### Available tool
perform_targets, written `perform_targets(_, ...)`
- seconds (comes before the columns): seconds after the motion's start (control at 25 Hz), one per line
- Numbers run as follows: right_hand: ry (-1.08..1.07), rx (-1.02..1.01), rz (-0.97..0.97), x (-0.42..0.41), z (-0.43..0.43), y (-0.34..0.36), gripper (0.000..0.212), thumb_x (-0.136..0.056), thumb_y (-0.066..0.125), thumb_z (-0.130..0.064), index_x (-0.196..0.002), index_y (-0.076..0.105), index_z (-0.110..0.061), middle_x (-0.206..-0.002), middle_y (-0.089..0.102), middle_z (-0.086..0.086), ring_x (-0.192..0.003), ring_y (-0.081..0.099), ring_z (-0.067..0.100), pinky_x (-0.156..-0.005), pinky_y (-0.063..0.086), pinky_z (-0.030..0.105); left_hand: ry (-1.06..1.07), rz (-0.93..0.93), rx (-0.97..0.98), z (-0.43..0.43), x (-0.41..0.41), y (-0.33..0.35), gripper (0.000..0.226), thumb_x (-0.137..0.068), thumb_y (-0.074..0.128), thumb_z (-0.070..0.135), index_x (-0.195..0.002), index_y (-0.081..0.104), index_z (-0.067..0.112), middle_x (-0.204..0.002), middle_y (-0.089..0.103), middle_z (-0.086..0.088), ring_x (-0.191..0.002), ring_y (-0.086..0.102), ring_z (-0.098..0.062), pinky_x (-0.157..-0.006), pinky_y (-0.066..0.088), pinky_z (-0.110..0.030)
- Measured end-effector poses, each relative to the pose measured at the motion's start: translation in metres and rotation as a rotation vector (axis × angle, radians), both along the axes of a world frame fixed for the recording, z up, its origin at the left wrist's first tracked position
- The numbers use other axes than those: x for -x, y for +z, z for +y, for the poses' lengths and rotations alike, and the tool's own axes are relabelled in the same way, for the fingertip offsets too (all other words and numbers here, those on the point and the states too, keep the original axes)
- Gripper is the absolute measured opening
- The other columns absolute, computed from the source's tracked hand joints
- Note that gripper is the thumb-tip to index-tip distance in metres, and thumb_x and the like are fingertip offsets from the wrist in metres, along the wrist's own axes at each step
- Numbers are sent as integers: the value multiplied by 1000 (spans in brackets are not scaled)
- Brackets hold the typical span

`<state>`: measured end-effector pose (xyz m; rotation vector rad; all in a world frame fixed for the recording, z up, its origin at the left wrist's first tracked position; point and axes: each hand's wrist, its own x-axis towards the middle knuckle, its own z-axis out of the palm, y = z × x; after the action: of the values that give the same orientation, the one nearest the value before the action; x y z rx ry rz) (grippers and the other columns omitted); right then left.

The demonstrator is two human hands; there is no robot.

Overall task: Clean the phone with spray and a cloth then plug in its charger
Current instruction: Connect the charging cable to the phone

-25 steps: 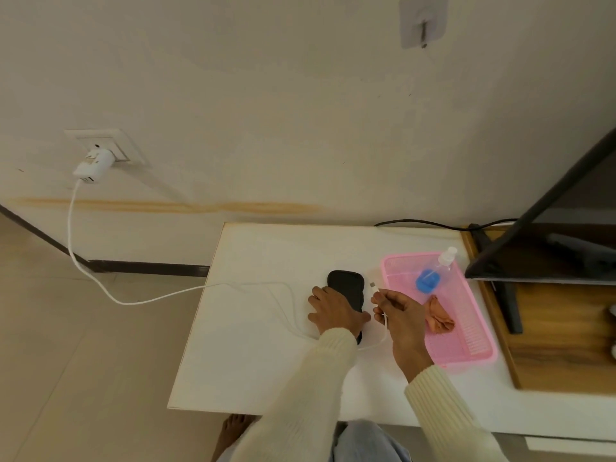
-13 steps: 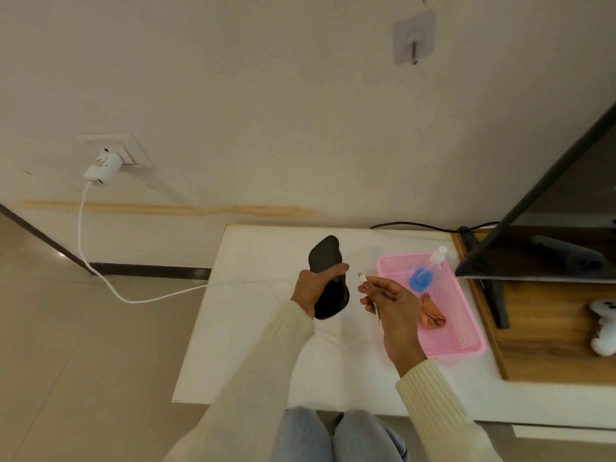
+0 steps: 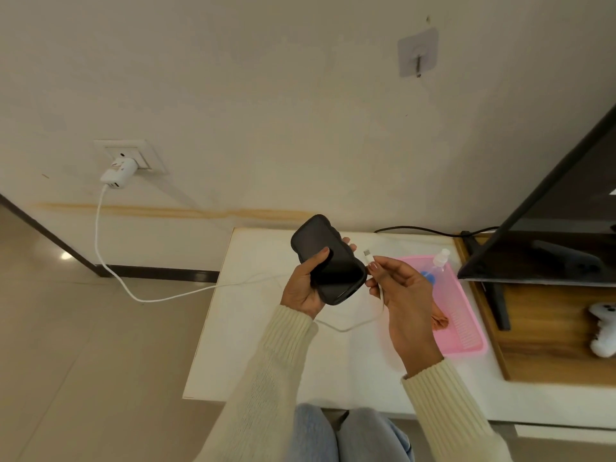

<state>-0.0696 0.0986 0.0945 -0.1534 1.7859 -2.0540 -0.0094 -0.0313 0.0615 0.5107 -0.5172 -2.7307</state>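
Phone [image 3: 328, 260]: black, in a thick dark case with wavy edges, its screen dark and facing up, tilted with one end toward the wall. I hold it above the white table [image 3: 253, 331], lifted clear of the top, in my left hand [image 3: 305, 288], thumb across the screen and fingers curled round its back. My right hand [image 3: 398, 291], just right of the phone, pinches the cable [image 3: 100, 235] near its plug [image 3: 367, 256] between thumb and fingertips; the plug points up beside the phone, not touching it. I count one phone, one white cable, one charger [image 3: 118, 173] in the wall socket far left of the phone, one pink tray [image 3: 466, 341] to the phone's right, one spray bottle [image 3: 433, 270] and one cloth [image 3: 440, 320] in that tray. The cable sags off the table's left edge and loops on the top below the phone. Bare table lies left of and under the phone; the tray and a dark screen [image 3: 546, 235] crowd the right.
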Motion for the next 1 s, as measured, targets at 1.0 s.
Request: perform_targets(1.0, 9, -464, 665, -42, 2, 20, 12, -81, 70, -21, -76, 73, -11, -62, 68, 7, -56, 59, 26, -57, 54, 46, 324, -38, -496, 17, 6, 22, 73, -81, 67, 41, -134, 31, 5, -110, 42, -22, -90, 51, -35, -61, 52, -58)
